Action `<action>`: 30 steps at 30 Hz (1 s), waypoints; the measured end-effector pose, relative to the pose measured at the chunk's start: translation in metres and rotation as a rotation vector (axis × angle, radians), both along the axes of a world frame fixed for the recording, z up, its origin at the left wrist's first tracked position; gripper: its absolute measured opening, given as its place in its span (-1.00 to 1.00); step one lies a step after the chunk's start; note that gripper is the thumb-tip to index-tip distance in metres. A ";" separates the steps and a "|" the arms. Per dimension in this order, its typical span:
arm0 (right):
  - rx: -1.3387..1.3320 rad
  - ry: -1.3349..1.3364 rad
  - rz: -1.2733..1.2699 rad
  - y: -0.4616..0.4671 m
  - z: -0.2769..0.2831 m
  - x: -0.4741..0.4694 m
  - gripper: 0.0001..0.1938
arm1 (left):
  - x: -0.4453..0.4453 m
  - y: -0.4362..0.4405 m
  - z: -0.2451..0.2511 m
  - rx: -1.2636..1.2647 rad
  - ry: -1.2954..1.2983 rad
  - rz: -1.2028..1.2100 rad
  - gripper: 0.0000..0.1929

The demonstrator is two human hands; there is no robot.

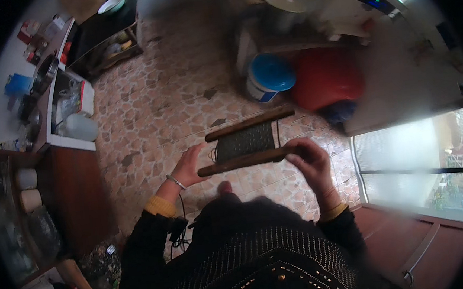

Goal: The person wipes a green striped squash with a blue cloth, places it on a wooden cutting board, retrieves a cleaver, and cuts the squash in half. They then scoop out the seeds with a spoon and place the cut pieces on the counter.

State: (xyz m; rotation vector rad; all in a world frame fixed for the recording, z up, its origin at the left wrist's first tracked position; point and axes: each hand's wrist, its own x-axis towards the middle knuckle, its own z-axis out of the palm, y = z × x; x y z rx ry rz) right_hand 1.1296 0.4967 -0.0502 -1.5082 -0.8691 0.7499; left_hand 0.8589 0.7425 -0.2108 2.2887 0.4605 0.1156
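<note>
A grater [245,142] is held over the floor at waist level: a dark perforated metal sheet set between two brown wooden rails. It tilts slightly, with its right end higher in the picture. My right hand [309,158] grips the right end of the near rail, thumb on the side towards me. Around that rail's left end is my left hand [186,168], its fingers beyond the rail and its thumb below. A bracelet circles my left wrist. Thin wire shows at the sheet's left edge. Parts of my fingers are hidden behind the wood.
A white bucket with a blue lid [272,72] stands beside a red rounded container [328,77] ahead to the right. Left are a brown cabinet [76,197] and a shelf with a plastic jug [78,127]. A glazed door [416,162] is at right. Stone-patterned tiles [163,105] cover the floor.
</note>
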 end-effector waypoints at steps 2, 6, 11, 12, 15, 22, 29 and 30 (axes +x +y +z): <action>0.071 0.151 0.051 0.026 0.009 0.011 -0.70 | 0.009 0.011 0.006 -0.269 -0.017 0.060 -0.18; 0.066 0.130 0.159 0.082 0.007 0.026 -0.73 | 0.021 0.026 0.019 -0.933 -0.191 0.225 -0.64; 0.078 0.204 0.215 0.144 -0.009 0.060 -0.71 | 0.016 0.069 0.051 -1.232 -0.117 0.431 -0.66; 0.072 0.227 0.209 0.157 -0.013 0.069 -0.71 | 0.019 0.084 0.057 -1.346 -0.098 0.476 -0.62; 0.074 0.136 0.262 0.210 -0.027 0.098 -0.70 | 0.041 0.131 0.067 -1.417 -0.015 0.531 -0.51; 0.135 0.205 0.357 0.377 -0.049 0.180 -0.72 | 0.110 0.240 0.079 -1.261 -0.092 0.590 -0.77; 0.108 0.343 0.399 0.553 -0.075 0.234 -0.60 | 0.172 0.343 0.097 -0.910 -0.184 0.932 -0.82; 0.134 0.377 0.356 0.574 -0.077 0.236 -0.57 | 0.177 0.355 0.099 -0.818 -0.207 0.943 -0.81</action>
